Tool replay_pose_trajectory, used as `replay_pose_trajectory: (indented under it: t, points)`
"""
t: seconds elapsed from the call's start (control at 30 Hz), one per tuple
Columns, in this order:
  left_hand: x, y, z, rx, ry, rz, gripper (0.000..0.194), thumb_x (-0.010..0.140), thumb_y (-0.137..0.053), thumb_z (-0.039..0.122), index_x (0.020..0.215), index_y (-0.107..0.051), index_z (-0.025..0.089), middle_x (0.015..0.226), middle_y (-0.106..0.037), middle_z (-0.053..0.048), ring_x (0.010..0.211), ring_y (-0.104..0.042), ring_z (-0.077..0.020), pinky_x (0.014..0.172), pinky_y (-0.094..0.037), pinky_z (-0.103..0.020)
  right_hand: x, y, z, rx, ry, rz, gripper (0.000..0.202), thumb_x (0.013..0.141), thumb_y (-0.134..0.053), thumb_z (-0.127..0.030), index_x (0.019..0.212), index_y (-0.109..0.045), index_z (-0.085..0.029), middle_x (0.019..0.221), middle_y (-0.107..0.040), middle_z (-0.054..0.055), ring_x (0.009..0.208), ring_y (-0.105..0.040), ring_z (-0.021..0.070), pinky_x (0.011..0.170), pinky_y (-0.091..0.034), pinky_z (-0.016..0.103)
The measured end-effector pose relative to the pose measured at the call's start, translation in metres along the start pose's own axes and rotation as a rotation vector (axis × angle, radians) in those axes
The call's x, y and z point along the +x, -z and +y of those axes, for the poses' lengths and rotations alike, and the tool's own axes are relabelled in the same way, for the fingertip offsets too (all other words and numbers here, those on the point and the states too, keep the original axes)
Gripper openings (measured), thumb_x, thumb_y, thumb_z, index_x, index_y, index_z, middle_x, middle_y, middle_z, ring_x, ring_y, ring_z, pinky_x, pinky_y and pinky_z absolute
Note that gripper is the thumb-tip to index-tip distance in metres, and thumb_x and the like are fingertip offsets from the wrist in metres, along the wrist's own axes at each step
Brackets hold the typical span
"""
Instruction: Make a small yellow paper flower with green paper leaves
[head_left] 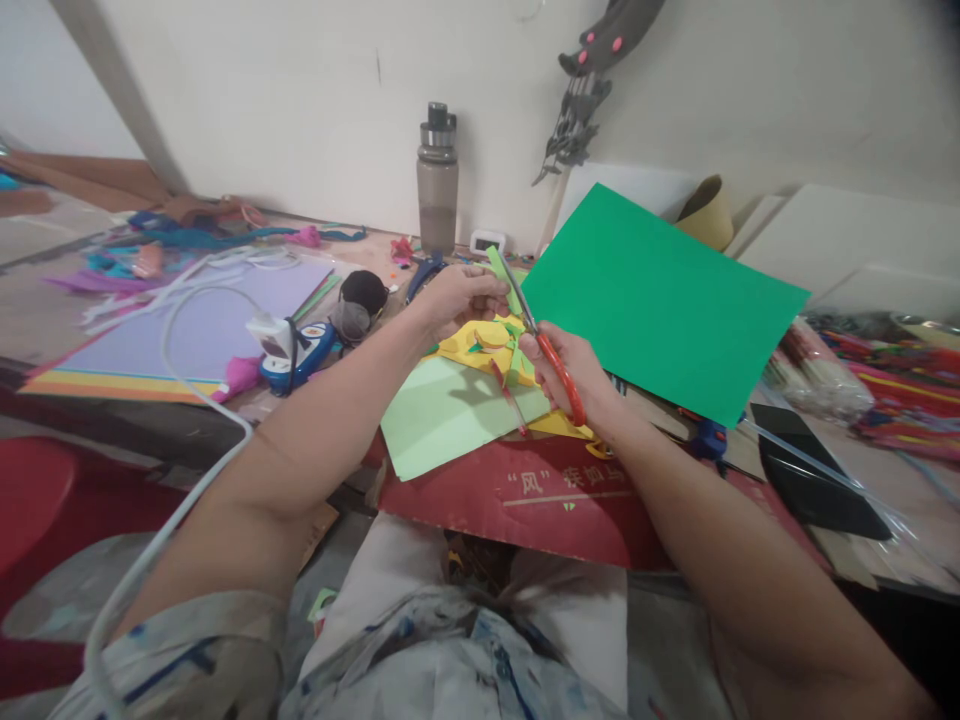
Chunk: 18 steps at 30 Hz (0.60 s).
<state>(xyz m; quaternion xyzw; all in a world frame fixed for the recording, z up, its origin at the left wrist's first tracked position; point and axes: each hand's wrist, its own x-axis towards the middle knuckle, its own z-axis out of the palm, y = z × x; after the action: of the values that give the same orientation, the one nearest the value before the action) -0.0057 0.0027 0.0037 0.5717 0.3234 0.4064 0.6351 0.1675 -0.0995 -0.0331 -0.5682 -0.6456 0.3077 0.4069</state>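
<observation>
My right hand (579, 368) grips a pair of scissors (556, 362) with red handles, the blades pointing up and to the left. Those blades lie along a narrow piece of light green paper (497, 263). Close to it is my left hand (466, 298), its fingertips pinched at the edge of that paper. Below both hands, yellow paper cutouts (491, 335) are heaped over a pale green sheet (450, 415). A thin red-tipped pen (510, 402) lies across the sheet. Everything here rests on a red board (480, 510) with printed characters.
A large green sheet (660, 300) stands tilted at the right. Behind the hands is a water bottle (438, 190). A white cable (169, 480) runs to a blue-and-white power strip (300, 355) at left, beside stacked coloured paper (195, 340). Bundled craft sticks (825, 375) lie far right.
</observation>
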Motion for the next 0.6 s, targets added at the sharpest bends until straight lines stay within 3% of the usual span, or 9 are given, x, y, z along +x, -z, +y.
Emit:
replay_pose_trajectory:
  t: [0.17,0.37,0.6]
  points:
    - [0.000,0.001,0.000,0.012,0.005,-0.006,0.014,0.081,-0.069,0.015,0.070,-0.060,0.012,0.063,-0.067,-0.002,0.058,-0.063,-0.0075,0.060,-0.047,-0.020,-0.002,-0.002,-0.008,0.029,-0.054,0.007,0.049,0.081,-0.065,-0.070,0.081,-0.051,-0.024,0.054,-0.039,-0.006,0.043,-0.036,0.0088,0.038,-0.025,0.021]
    - [0.001,0.002,-0.001,0.010,0.004,-0.011,0.015,0.080,-0.071,0.016,0.070,-0.060,0.013,0.062,-0.067,-0.003,0.056,-0.063,-0.0082,0.062,-0.049,-0.022,-0.006,-0.003,-0.023,0.122,-0.216,-0.002,0.050,0.078,-0.069,-0.071,0.083,-0.048,-0.025,0.048,-0.036,-0.009,0.035,-0.035,0.0093,0.033,-0.028,0.023]
    - [0.003,0.005,-0.003,-0.041,0.002,-0.028,0.017,0.077,-0.071,0.014,0.065,-0.058,0.013,0.060,-0.068,-0.005,0.055,-0.065,-0.0093,0.056,-0.046,-0.019,0.000,0.000,-0.017,0.084,-0.191,0.014,0.054,0.078,-0.069,-0.074,0.077,-0.044,-0.026,0.047,-0.037,-0.008,0.033,-0.036,0.0096,0.031,-0.028,0.024]
